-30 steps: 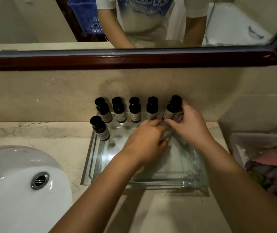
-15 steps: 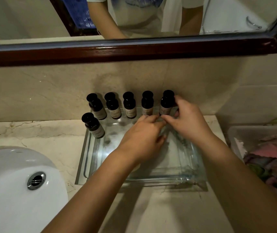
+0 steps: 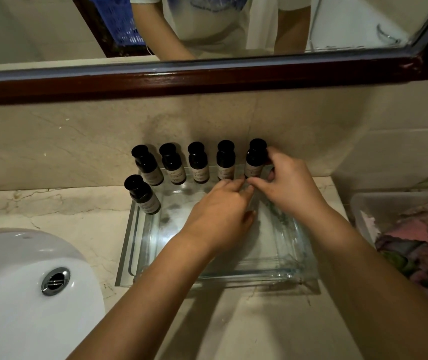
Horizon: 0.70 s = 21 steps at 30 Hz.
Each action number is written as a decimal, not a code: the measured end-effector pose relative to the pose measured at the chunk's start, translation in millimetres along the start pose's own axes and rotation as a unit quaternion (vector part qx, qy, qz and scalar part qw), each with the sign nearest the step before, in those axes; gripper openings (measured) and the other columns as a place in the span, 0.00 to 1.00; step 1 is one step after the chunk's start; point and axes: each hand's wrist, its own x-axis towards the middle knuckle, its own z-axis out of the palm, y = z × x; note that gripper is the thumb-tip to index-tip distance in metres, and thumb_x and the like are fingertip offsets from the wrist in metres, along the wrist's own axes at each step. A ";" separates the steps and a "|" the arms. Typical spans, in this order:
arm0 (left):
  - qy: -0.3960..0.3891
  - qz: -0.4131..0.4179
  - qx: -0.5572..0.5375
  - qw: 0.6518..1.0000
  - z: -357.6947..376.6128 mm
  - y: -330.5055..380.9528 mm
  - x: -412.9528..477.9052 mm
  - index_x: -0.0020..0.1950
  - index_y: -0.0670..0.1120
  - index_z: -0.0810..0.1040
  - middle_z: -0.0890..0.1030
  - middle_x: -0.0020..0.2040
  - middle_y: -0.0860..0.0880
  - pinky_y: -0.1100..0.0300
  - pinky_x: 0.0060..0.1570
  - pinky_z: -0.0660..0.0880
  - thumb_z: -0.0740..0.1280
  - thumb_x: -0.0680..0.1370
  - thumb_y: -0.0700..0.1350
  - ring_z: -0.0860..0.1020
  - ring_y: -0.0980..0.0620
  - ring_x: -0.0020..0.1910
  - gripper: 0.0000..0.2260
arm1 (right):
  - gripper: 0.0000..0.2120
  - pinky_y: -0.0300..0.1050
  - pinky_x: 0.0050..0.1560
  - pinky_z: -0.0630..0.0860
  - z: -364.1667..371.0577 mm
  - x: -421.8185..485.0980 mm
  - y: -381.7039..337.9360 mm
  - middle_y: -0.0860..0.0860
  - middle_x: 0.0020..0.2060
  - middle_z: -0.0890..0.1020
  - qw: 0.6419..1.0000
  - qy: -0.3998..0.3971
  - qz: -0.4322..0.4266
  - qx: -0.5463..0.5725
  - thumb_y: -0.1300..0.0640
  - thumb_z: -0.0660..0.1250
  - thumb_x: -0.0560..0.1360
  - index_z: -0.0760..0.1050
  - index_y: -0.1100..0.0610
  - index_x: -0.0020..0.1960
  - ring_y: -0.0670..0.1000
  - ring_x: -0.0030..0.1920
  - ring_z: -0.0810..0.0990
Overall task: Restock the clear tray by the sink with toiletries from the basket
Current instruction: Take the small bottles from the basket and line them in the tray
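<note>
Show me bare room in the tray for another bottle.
Bare floor beside the front-left bottle, before the back row, and along the tray's near rim. Crowded: back-right corner, where left hand meets right hand gripping the rightmost bottle.

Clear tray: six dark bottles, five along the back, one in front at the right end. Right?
Not quite. The head view shows the front bottle at the left end of the clear tray, not the right. The rest holds: six dark bottles, five along the back, where the right hand grips the rightmost bottle.
</note>
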 end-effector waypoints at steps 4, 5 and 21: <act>0.013 0.002 -0.002 1.000 1.5 -0.1 -0.5 0.75 0.46 0.59 0.59 0.75 0.48 0.58 0.69 0.60 0.58 0.80 0.49 0.58 0.50 0.72 0.24 | 0.18 0.35 0.34 0.58 -0.1 -0.4 -0.1 0.48 0.37 0.71 1.000 0.002 0.000 -0.007 0.53 0.71 0.71 0.72 0.59 0.58 0.52 0.43 0.75; 0.014 0.002 -0.004 1.000 1.6 0.1 -1.0 0.75 0.46 0.59 0.59 0.75 0.48 0.57 0.69 0.61 0.58 0.80 0.49 0.58 0.50 0.72 0.24 | 0.18 0.35 0.35 0.58 -0.3 -0.7 -0.4 0.48 0.38 0.71 1.000 0.002 0.002 -0.010 0.53 0.71 0.71 0.72 0.58 0.58 0.53 0.44 0.77; 0.205 0.023 -0.157 0.966 -4.0 -17.9 -61.4 0.56 0.47 0.81 0.80 0.54 0.53 0.70 0.53 0.67 0.61 0.77 0.49 0.75 0.58 0.54 0.14 | 0.15 0.26 0.35 0.66 -27.4 -41.0 -12.2 0.47 0.43 0.76 0.990 0.050 0.091 0.097 0.59 0.73 0.70 0.70 0.52 0.52 0.41 0.33 0.71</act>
